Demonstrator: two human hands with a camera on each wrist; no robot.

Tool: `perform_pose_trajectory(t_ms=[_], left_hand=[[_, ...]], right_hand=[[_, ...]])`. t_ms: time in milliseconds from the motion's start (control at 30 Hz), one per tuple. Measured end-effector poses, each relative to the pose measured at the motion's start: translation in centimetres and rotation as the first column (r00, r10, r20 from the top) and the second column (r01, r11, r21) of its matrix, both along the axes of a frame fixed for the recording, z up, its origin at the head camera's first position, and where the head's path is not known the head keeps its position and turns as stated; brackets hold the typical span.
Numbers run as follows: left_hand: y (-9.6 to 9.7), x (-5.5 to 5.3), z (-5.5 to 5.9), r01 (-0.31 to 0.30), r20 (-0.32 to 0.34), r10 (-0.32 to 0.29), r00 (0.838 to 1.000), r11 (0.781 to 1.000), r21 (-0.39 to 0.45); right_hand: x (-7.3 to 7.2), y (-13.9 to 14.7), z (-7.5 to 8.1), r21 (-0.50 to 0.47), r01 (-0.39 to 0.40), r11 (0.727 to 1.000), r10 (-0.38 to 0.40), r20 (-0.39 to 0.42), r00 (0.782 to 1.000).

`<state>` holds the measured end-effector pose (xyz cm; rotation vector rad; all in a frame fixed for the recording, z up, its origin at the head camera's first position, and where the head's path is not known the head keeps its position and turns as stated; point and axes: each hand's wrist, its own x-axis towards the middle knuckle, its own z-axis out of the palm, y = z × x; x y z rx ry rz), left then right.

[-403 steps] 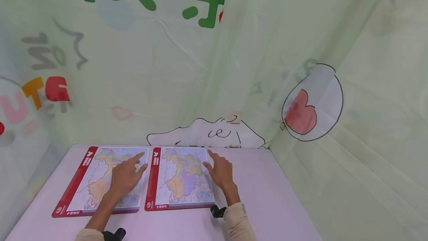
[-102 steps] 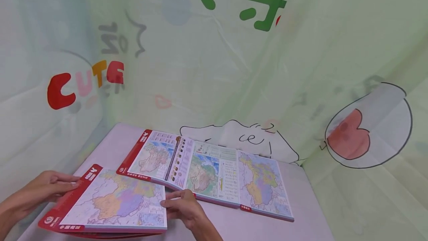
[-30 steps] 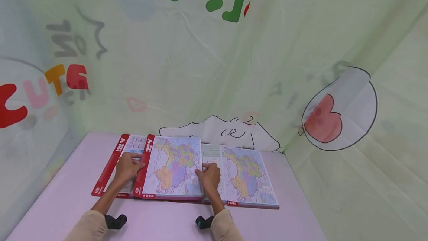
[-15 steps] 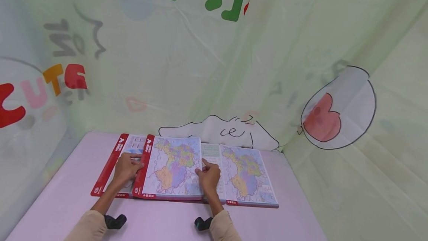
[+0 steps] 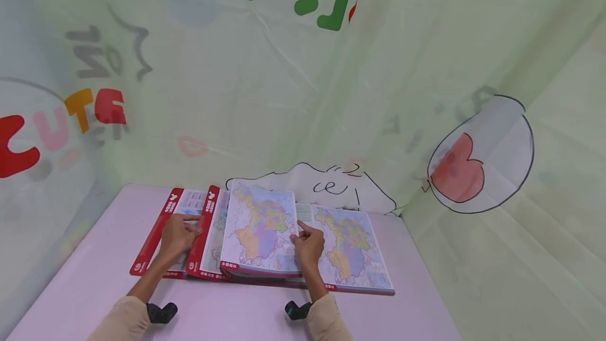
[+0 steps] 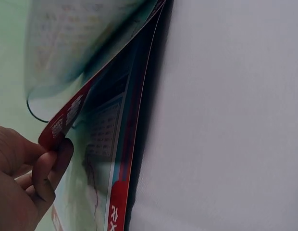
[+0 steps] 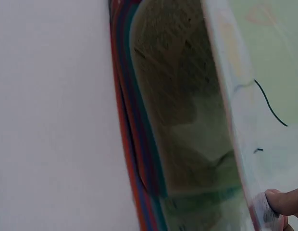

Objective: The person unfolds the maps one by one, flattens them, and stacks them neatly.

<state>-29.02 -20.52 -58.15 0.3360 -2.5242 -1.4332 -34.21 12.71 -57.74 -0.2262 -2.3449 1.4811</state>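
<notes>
Two folding maps with red left borders overlap on the table. The lower map [image 5: 352, 249] lies spread out, its ends showing on either side. On top of it is the upper map [image 5: 260, 230], partly unfolded, with its front panel raised and shifted right. My left hand [image 5: 177, 236] pinches the upper map's red border [image 6: 60, 126] between thumb and fingers; in the left wrist view that border is lifted off the sheet below. With thumb and fingers, my right hand [image 5: 310, 246] pinches the raised panel's right edge. In the right wrist view a gap shows under the panel.
The pale pink table [image 5: 227, 312] carries both maps near its back edge. A printed curtain [image 5: 227, 93] hangs close behind and along both sides. Black wrist cameras [image 5: 162, 313] sit on both wrists.
Earlier, both maps lay folded side by side; one was unfolded, the other carried over onto it. In the last half second my right hand pulled the upper map's front panel rightward, baring a panel beneath.
</notes>
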Motion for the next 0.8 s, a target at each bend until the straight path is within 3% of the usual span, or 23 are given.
perform_pose_trajectory(t_ms=[367, 567, 800], left_hand=[[-2.1, -0.4, -0.6, -0.037, -0.047, 0.033, 0.998, 0.995, -0.093], [-3.3, 0.7, -0.2, -0.066, -0.059, 0.06, 0.996, 0.994, -0.093], [-5.4, 1.9, 0.3, -0.124, -0.069, 0.117, 0.991, 0.987, -0.098]], right_hand=[[-0.6, 4.6, 1.7, 0.028, 0.052, 0.998, -0.05, -0.051, 0.997], [-0.4, 7.1, 2.4, 0.005, 0.099, 0.995, -0.099, -0.009, 0.995], [-0.3, 9.8, 3.2, -0.032, 0.179, 0.983, -0.179, -0.024, 0.983]])
